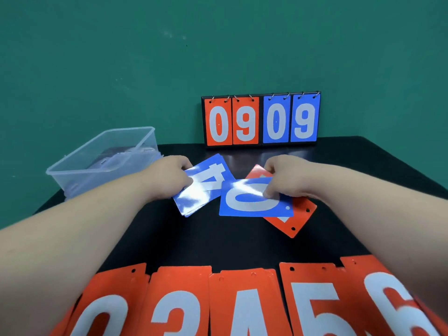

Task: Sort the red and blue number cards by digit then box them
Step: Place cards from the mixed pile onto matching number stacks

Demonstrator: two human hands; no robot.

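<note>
Sorting seems half done: red piles point(242, 284) lie near; left grip point(169, 174) clutches blue stack point(206, 177), right grip point(283, 178) pinches blue zero point(242, 207); boxing remains.

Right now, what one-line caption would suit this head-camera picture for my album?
Left hand grips a blue 4 card; right hand pinches a blue 0 card lying over a red card.

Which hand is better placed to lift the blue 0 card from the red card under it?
Right. The right hand pinches the blue 0 card, while the left hand is occupied, gripping the blue stack topped by a 4.
</note>
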